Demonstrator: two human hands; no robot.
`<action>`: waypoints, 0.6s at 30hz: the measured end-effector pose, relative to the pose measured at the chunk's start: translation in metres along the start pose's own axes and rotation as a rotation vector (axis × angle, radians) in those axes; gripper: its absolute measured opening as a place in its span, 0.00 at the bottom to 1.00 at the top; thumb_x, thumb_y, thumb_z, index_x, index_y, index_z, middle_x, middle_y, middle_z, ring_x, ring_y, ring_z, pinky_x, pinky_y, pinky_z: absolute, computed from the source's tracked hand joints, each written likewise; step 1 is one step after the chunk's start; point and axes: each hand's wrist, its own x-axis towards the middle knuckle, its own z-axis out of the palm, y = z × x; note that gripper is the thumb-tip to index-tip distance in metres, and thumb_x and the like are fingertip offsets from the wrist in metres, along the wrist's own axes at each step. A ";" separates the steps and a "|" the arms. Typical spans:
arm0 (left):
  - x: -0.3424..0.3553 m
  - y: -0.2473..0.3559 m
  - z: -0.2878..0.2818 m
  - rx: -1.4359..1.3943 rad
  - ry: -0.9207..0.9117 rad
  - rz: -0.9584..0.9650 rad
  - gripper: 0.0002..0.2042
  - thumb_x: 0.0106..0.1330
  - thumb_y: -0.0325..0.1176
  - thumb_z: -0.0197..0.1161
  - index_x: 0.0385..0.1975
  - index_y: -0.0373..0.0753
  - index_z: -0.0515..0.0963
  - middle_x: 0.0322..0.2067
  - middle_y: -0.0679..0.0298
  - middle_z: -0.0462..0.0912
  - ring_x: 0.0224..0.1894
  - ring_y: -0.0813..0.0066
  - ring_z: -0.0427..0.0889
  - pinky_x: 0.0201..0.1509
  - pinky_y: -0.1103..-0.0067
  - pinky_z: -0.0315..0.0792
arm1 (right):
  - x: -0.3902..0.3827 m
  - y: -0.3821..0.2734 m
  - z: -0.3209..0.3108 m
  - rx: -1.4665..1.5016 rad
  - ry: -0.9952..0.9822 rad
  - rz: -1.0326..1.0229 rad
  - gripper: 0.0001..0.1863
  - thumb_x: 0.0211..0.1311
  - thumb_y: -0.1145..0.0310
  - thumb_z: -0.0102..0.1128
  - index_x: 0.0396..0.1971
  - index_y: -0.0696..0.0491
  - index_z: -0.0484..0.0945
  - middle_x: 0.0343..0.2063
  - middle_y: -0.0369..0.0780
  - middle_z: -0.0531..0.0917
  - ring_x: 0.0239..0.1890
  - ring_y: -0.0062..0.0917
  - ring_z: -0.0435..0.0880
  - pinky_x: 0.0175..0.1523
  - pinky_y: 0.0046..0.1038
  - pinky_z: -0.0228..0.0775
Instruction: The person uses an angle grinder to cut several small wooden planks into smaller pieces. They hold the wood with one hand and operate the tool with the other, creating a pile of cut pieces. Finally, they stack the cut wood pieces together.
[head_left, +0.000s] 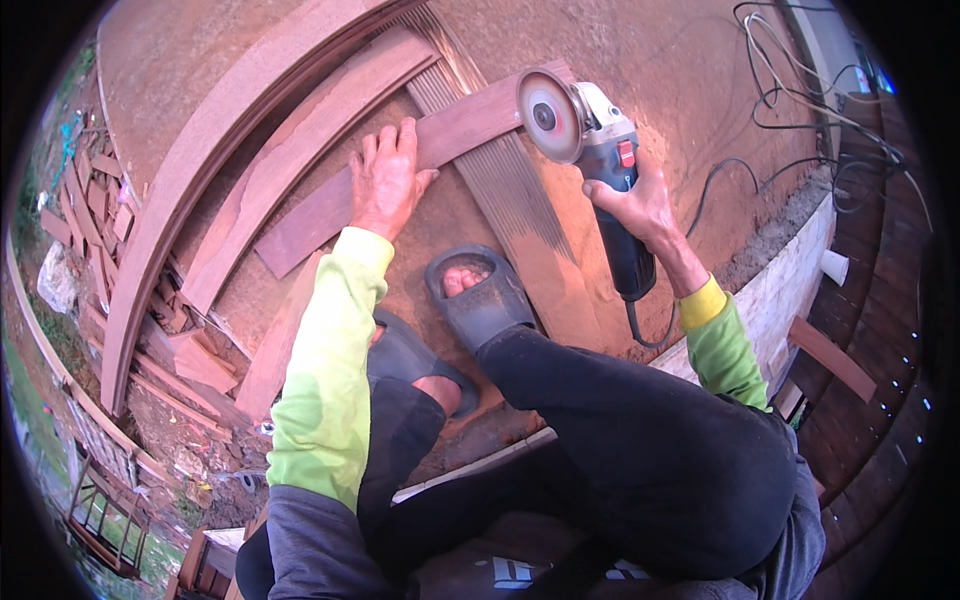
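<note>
My right hand (640, 207) is wrapped round the blue and black body of an angle grinder (612, 165), which has a red switch. Its round disc (548, 115) is at the right end of a reddish-brown wooden board (462, 128); whether the two touch I cannot tell. On that board rests my left hand (389, 178), flat with its fingers stretched out. Beneath the board, a ribbed plank (515, 205) runs across at an angle. The grinder's cord (640, 335) loops down from its lower end.
Long planks (215, 140) lie to the left, beside a heap of wood offcuts (98, 205). My sandalled foot (478, 290) is close to the ribbed plank. Tangled cables (790, 100) lie at the far right. A low pale ledge (795, 265) borders dark boards with a loose wood piece (832, 358).
</note>
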 end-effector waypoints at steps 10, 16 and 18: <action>0.004 0.006 -0.002 0.017 -0.072 -0.062 0.38 0.51 0.39 0.74 0.62 0.38 0.65 0.55 0.57 0.73 0.58 0.51 0.69 0.59 0.53 0.67 | 0.000 -0.003 0.001 -0.072 -0.024 0.004 0.34 0.40 0.57 0.72 0.45 0.65 0.75 0.36 0.46 0.83 0.38 0.29 0.83 0.46 0.31 0.76; 0.007 0.017 -0.007 0.060 -0.149 -0.154 0.37 0.54 0.39 0.72 0.63 0.38 0.63 0.56 0.57 0.72 0.62 0.52 0.68 0.60 0.40 0.61 | 0.001 -0.002 0.003 -0.144 -0.033 -0.027 0.35 0.40 0.55 0.70 0.45 0.67 0.74 0.35 0.49 0.83 0.36 0.31 0.84 0.45 0.32 0.77; 0.007 0.019 -0.008 0.046 -0.152 -0.162 0.36 0.54 0.39 0.72 0.63 0.38 0.63 0.57 0.57 0.71 0.62 0.52 0.68 0.61 0.40 0.61 | 0.002 0.000 0.003 -0.167 -0.037 -0.044 0.36 0.40 0.54 0.70 0.45 0.67 0.74 0.34 0.50 0.83 0.36 0.32 0.84 0.45 0.33 0.77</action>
